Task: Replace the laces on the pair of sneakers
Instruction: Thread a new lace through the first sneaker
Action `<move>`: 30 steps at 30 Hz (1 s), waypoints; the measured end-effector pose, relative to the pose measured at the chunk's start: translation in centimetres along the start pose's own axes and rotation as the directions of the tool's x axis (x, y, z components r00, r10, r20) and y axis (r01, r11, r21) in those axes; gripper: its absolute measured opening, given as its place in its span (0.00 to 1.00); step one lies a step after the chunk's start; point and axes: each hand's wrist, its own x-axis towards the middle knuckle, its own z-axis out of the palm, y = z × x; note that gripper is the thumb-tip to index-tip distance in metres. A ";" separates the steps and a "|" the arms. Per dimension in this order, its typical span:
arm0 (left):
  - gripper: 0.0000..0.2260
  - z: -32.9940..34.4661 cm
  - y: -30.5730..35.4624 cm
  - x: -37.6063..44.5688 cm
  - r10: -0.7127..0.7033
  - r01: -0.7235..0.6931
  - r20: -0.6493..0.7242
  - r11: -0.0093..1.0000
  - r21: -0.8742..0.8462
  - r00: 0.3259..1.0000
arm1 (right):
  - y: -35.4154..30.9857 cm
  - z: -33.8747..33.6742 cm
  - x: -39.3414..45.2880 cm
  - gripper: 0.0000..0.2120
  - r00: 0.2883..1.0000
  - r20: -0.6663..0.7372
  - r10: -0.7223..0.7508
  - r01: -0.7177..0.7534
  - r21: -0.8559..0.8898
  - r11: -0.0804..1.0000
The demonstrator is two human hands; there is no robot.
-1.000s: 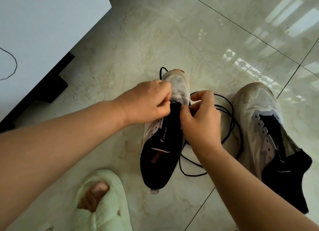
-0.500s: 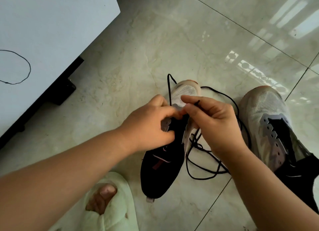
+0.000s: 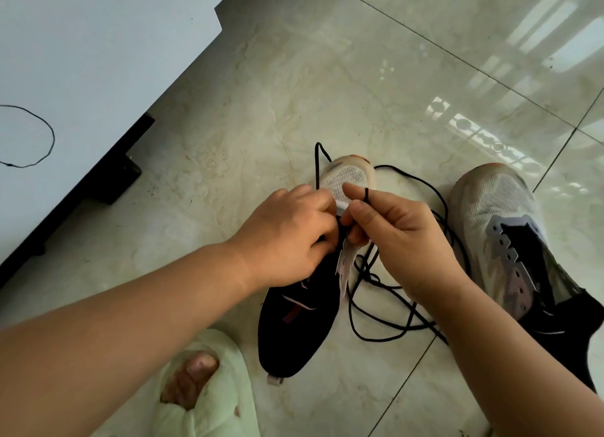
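Floor: glossy pale-green marble tile [image 3: 294, 86], with a white cabinet [image 3: 81, 60] up-left of the near sneaker.
Near sneaker: black-and-white mesh shoe [image 3: 300, 319], toe pointing away.
Right hand [image 3: 405, 237]: thumb and forefinger pinched the thin black lace [image 3: 367, 196] tip above that shoe's toe.
Left hand [image 3: 287, 237]: fingers curled at its eyelets, gripping the lace.
Second sneaker [image 3: 510, 240]: right of it, unlaced.
Slipper: fuzzy green [image 3: 222, 400], near-left.

Pale green fuzzy slipper [image 3: 209, 400] on marbled floor tiles [image 3: 294, 86], white cabinet [image 3: 81, 54] with perhaps a thin black thread [image 3: 49, 132]
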 end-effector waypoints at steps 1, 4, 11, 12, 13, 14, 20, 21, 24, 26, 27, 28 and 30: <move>0.03 0.2 0.1 0.0 -0.025 0.023 -0.023 0.997 -0.079 0.999 | 0.0 0.0 0.0 0.10 1.000 -0.010 0.001 -0.001 0.022 1.000; 0.03 0.1 0.1 -0.2 -0.304 0.179 -0.148 0.820 -0.544 0.941 | -0.1 0.0 -0.2 0.08 1.000 -0.006 0.009 -0.009 0.049 0.999; 0.04 0.3 0.9 -0.1 -0.407 0.171 -0.141 0.639 -0.750 0.903 | -0.5 1.4 -0.5 0.10 0.999 0.035 -0.030 0.028 0.067 0.997; 0.04 0.4 0.9 -0.1 -0.403 0.165 -0.142 0.637 -0.753 0.904 | -0.5 1.4 -0.5 0.10 1.000 0.010 -0.028 0.026 0.102 0.994; 0.04 0.4 1.0 -0.1 -0.397 0.158 -0.147 0.639 -0.753 0.906 | -0.4 1.5 -0.5 0.11 1.000 -0.014 -0.025 0.027 0.128 0.991; 0.03 0.6 1.0 -0.1 -0.389 0.152 -0.156 0.652 -0.743 0.908 | -0.4 1.6 -0.5 0.10 0.999 -0.033 -0.020 0.025 0.149 0.989; 0.15 1.7 1.3 0.0 -0.287 0.210 -0.049 0.796 -0.568 0.957 | -1.3 1.9 -0.7 0.09 0.998 -0.055 0.014 -0.007 0.124 0.992; 0.13 1.9 1.5 0.3 -0.289 0.199 -0.059 0.779 -0.594 0.955 | -1.6 2.0 -0.8 0.11 0.998 -0.063 -0.005 0.010 0.078 0.997; 0.08 2.1 1.9 0.9 -0.350 0.186 -0.106 0.702 -0.687 0.931 | -2.5 2.2 -1.6 0.16 0.995 -0.043 -0.090 0.090 0.010 0.996; 0.16 2.5 2.1 0.8 -0.359 0.196 -0.102 0.702 -0.685 0.928 | -3.4 2.3 -2.1 0.15 0.989 -0.047 -0.141 0.142 0.016 0.990; 0.23 2.7 2.1 0.7 -0.353 0.200 -0.103 0.720 -0.664 0.930 | -3.9 2.3 -2.2 0.14 0.985 -0.053 -0.161 0.163 0.027 0.986; 0.26 2.8 2.1 0.6 -0.341 0.191 -0.105 0.727 -0.660 0.934 | -4.5 2.4 -2.4 0.14 0.982 -0.054 -0.183 0.185 0.046 0.982; 0.28 2.9 1.9 0.6 -0.327 0.172 -0.093 0.694 -0.699 0.940 | -5.6 2.3 -2.5 0.09 0.975 -0.056 -0.217 0.223 0.127 0.967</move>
